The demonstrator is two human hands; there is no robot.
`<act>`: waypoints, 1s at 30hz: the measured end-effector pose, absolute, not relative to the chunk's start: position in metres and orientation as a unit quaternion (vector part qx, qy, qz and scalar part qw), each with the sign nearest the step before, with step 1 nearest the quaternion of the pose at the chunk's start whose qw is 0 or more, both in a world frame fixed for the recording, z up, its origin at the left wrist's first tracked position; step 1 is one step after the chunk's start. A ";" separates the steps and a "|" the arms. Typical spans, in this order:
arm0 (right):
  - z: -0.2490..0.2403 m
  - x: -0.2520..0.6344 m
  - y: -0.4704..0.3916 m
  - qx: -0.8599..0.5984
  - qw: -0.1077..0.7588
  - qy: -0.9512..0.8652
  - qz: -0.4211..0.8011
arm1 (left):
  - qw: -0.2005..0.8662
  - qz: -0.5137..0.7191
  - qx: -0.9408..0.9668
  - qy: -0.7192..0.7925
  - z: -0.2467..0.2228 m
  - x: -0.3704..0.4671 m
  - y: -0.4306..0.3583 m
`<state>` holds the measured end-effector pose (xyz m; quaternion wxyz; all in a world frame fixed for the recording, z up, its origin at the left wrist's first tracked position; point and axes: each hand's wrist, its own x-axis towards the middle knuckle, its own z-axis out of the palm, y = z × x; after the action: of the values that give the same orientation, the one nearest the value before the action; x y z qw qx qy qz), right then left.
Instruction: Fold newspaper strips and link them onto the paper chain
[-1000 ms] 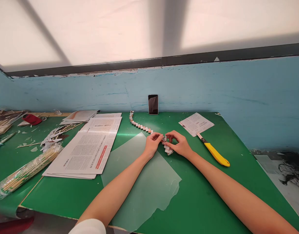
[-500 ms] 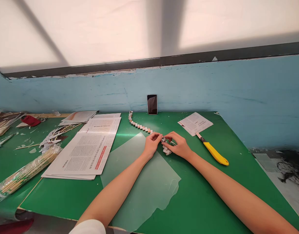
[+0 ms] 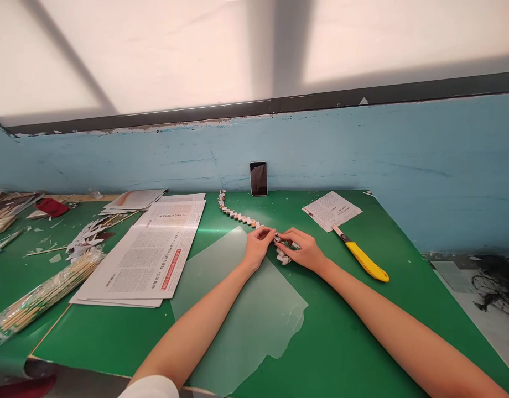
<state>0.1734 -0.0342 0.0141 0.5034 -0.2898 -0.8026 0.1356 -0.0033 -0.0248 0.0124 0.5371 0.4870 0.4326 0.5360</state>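
Observation:
A zigzag chain of folded paper pieces [image 3: 240,216] curves over the green table from the back toward my hands. My left hand [image 3: 258,245] pinches it between thumb and fingers. On the other side, my right hand [image 3: 302,249] has its fingertips closed on the same chain, close to the left fingertips. A short stretch of the chain pokes out beneath the right fingers. The exact fold between the fingertips is too small to make out. Under my left wrist lies a translucent sheet [image 3: 238,309] with a torn edge.
Right of my hands, a yellow utility knife [image 3: 366,261] rests with its blade end on a newspaper square [image 3: 333,210]. A phone [image 3: 258,178] leans upright against the blue wall. At left are stacked newspaper sheets [image 3: 144,249], a plastic bag of sticks [image 3: 47,293] and paper scraps [image 3: 88,235].
My right fingers have shifted slightly against the paper chain, and that hand sits a little lower. The left hand keeps its pinch almost unmoved.

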 end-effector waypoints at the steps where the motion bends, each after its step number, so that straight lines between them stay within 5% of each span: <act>1: 0.013 0.173 -0.034 -0.296 0.502 -0.801 0.135 | 0.536 0.539 0.483 0.434 0.012 -0.003 -0.024; 30: 0.014 0.152 -0.046 -0.408 0.475 -0.770 0.125 | 0.528 0.577 0.432 0.449 0.009 -0.002 -0.023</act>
<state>0.1519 -0.0456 0.0139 0.4747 -0.4079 -0.7698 0.1249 -0.0021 -0.0225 0.0090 0.5282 0.4321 0.4492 0.5767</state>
